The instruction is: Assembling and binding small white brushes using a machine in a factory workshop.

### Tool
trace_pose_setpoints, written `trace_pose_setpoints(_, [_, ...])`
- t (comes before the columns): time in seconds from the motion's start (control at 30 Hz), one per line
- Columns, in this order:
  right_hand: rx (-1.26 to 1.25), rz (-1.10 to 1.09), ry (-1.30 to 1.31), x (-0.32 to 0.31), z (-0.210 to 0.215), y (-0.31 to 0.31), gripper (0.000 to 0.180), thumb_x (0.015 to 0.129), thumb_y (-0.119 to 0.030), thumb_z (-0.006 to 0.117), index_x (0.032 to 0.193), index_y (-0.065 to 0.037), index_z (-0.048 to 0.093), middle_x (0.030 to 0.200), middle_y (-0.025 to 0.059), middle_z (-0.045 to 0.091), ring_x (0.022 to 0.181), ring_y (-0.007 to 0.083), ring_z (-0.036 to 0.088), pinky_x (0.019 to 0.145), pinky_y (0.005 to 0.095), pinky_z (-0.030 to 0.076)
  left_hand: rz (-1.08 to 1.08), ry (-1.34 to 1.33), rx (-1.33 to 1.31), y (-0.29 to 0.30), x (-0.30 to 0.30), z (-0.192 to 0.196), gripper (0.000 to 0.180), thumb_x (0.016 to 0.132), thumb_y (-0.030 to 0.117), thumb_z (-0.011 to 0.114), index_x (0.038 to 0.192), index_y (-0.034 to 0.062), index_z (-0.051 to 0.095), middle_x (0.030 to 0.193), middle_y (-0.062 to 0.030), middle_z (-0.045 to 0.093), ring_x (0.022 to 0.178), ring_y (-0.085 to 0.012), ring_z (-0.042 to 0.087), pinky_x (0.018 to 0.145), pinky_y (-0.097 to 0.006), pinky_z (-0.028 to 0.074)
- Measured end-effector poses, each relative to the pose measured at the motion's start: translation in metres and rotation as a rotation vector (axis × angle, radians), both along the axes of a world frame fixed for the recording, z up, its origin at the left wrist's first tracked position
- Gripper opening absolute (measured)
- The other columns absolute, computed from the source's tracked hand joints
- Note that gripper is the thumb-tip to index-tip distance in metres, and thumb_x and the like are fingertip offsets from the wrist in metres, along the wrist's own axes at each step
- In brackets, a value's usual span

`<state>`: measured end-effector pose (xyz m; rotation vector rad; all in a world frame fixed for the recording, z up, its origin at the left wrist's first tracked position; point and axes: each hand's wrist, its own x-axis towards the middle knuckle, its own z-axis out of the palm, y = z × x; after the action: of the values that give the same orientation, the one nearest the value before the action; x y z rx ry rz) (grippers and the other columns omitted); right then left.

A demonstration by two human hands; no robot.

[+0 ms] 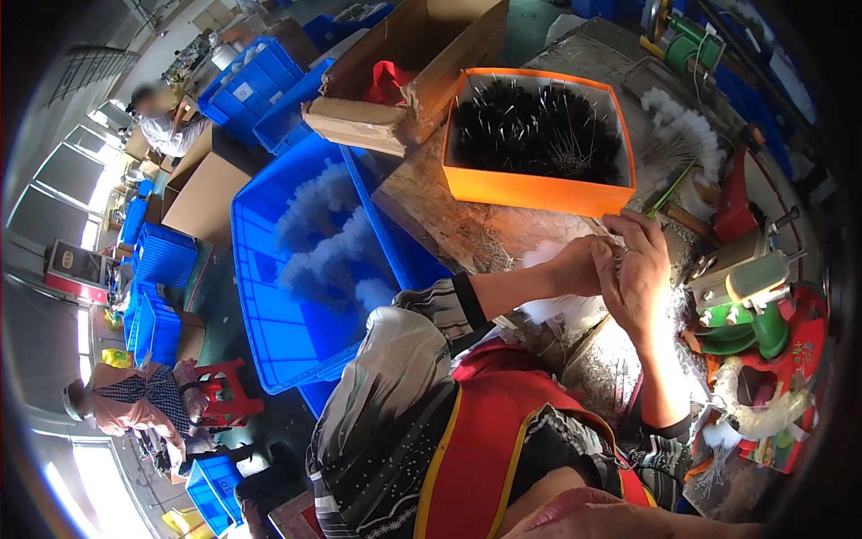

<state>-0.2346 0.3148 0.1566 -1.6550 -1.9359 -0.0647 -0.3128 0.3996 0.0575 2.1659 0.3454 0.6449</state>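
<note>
Left hand [579, 268] meets right hand [641, 280]; can't tell the grip's state. Orange box [539, 192] sits near, likely for reach.

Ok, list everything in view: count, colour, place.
Orange box: one, orange, on bench
Black brushes: many, black, inside it
Large bin: one, blue, beside bench
White brushes: many, white, in bin and on bench
Open carton: one, brown, top centre
Crates: several, blue, left side
Seat: one, red, lower left
Machine: one, green, upper right
Workers: two, pink and white clothing, left
Left hand: one, bare, near orange box
Right hand: one, bare, overlapping left
</note>
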Motion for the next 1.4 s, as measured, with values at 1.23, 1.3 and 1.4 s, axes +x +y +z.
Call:
trace_pose_setpoints(1.23, [0.225, -0.993, 0.816, 0.081, -0.101, -0.206, 0.019, 0.076, -0.011, 0.061, 0.090, 0.000, 0.059, 0.080, 0.0081, 0.062, 0.071, 0.0107, 0.057, 0.065, 0.0237, 0.045, -0.074, -0.235, -1.602, -0.011, 0.034, -0.029, 0.012, 0.081, 0.002, 0.047, 0.092, 0.0002, 0.051, 0.107, -0.0233, 0.052, 0.097, -0.0306, 0.053, 0.081, -0.041, 0.048])
trace_pose_setpoints(1.3, [0.171, -1.185, 0.701, 0.101, -0.100, -0.238, 0.028, 0.075, -0.022, 0.064, 0.089, 0.002, 0.059, 0.077, 0.0068, 0.061, 0.068, 0.0111, 0.056, 0.063, 0.0240, 0.044, -0.091, -0.235, -1.630, -0.010, 0.034, -0.026, 0.013, 0.081, 0.002, 0.047, 0.093, 0.0004, 0.051, 0.107, -0.0234, 0.052, 0.098, -0.0311, 0.053, 0.081, -0.041, 0.047])
trace_pose_setpoints(1.4, [0.156, -1.381, 0.315, 0.119, -0.070, -0.252, 0.038, 0.071, -0.028, 0.068, 0.088, 0.005, 0.058, 0.077, 0.0096, 0.061, 0.068, 0.0136, 0.057, 0.064, 0.0251, 0.044, -0.114, -0.247, -1.652, -0.006, 0.030, -0.020, 0.013, 0.081, 0.004, 0.047, 0.093, 0.0010, 0.051, 0.108, -0.0238, 0.051, 0.099, -0.0327, 0.052, 0.082, -0.043, 0.046])
